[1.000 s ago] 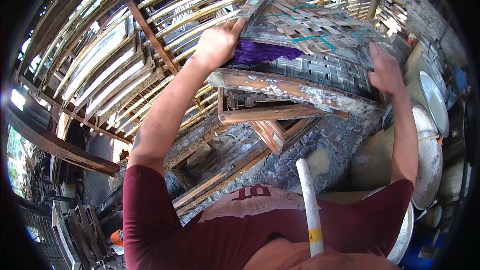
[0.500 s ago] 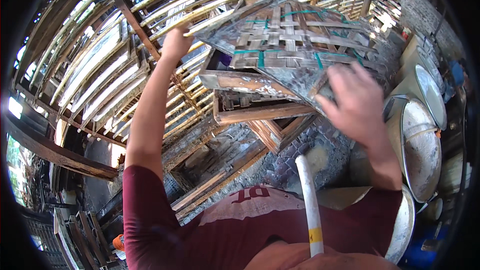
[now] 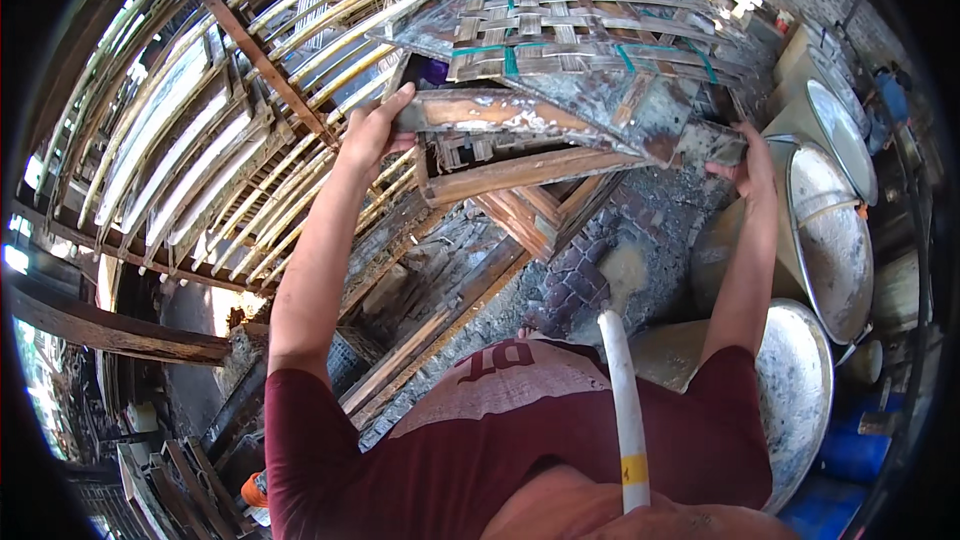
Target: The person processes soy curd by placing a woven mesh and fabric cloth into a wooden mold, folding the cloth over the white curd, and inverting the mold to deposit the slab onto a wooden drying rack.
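Observation:
In front of me is a stack of wooden-framed trays. The top tray (image 3: 545,40), a bamboo-strip weave tied with green strands, lies askew with one corner toward me. Under it is a second wooden-framed tray (image 3: 490,112), its front bar flecked with white. My left hand (image 3: 370,136) is closed round this tray's left front corner, thumb on top. At the right front corner, my right hand (image 3: 748,165) grips the same tray from the outer side. Another wooden tray (image 3: 530,176) sits beneath, on crossed wooden beams (image 3: 522,220). The top tray hides most of the second tray's inside.
A bamboo-pole rack (image 3: 300,50) holding flat pale trays (image 3: 175,130) stands left. Large round vats (image 3: 830,240) line the right side. Stone paving (image 3: 575,285) and a long timber (image 3: 430,340) lie below. A white tube (image 3: 622,390) rises near my chest.
Both hands have come down from beside the top tray and closed on the corners of the tray below it. The stack appears slightly higher and further left in view.

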### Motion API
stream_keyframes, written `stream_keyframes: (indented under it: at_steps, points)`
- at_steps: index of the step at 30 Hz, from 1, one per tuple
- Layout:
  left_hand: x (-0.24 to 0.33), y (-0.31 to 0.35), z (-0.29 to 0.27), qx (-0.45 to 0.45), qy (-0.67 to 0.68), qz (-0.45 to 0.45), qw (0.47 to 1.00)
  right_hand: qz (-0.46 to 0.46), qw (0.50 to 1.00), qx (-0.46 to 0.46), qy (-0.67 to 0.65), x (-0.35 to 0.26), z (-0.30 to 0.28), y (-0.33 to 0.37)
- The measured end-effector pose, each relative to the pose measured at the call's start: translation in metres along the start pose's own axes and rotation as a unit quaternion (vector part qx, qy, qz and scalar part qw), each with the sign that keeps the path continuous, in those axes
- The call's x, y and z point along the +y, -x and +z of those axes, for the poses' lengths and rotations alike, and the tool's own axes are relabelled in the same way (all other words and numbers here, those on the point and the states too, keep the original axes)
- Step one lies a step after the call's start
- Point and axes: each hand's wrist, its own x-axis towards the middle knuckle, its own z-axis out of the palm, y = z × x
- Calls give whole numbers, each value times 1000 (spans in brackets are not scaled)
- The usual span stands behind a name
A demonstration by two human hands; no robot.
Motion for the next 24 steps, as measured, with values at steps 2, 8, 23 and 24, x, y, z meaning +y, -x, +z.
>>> stream_keyframes:
  at_steps: [2, 8, 23, 24]
  points:
    - [-8, 1, 0, 28, 54, 4, 998, 18, 1000, 23, -6, 9, 4, 18]
    - [-52, -5, -79, 165, 185, 53, 967, 26, 996, -9, -80, 35, 104, 164]
    - [-28, 27, -83, -58, 318, -1, 946, 168, 925, -262, -217, 92, 216, 278]
    - [-34, 17, -100, -54, 323, 6, 945, 203, 910, -338, -132, 83, 200, 264]
